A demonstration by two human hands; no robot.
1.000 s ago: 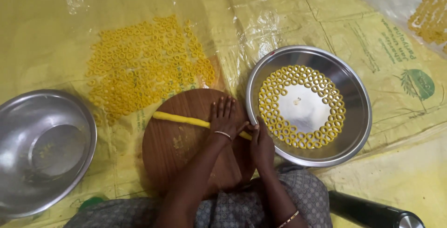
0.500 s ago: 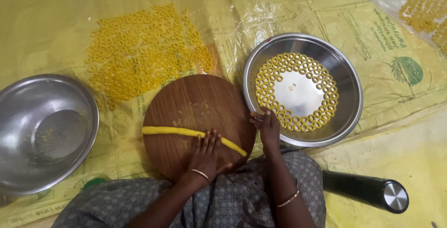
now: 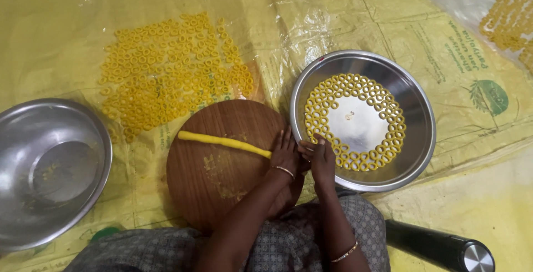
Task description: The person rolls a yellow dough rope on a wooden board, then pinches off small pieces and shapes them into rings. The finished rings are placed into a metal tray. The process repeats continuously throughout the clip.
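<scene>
left hand (image 3: 285, 155): flat-ish on the board, fingers together, resting on the right end of the dough rope, not really gripping anything
right hand (image 3: 321, 158): at the near-left rim of the pan, fingertips bunched like it's pinching a bit of dough, too small to tell for sure
dough rope (image 3: 224, 142): thin yellow strand lying across the board, left end free
board (image 3: 222, 177): round, wooden, right in front of the lap
pan (image 3: 413, 116): steel, just right of the board, dough rings lined up in a circle inside
loose rings (image 3: 172, 72): big patch on the yellow sheet behind the board
bowl (image 3: 50, 166): steel, far left
flask (image 3: 444, 247): dark, bottom right
</scene>
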